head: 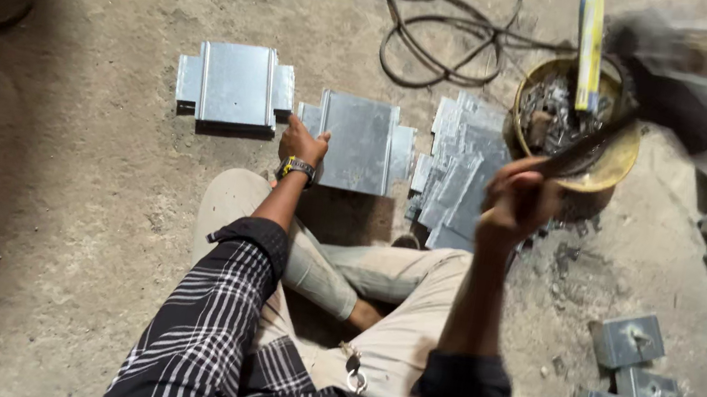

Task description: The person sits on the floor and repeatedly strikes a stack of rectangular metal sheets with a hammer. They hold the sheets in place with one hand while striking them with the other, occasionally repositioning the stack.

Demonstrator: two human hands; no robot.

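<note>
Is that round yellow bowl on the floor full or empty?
Partly full: the yellow bowl stands upright, and a heap of small grey metal scraps lies inside, below its rim.

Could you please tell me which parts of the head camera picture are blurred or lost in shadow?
In the head view, the dark hammer head is smeared by motion blur above the round yellow bowl of metal scraps; the right hand gripping its handle is slightly soft; the left hand on the flat grey sheet-metal piece is sharp; the left floor falls into shadow.
</note>
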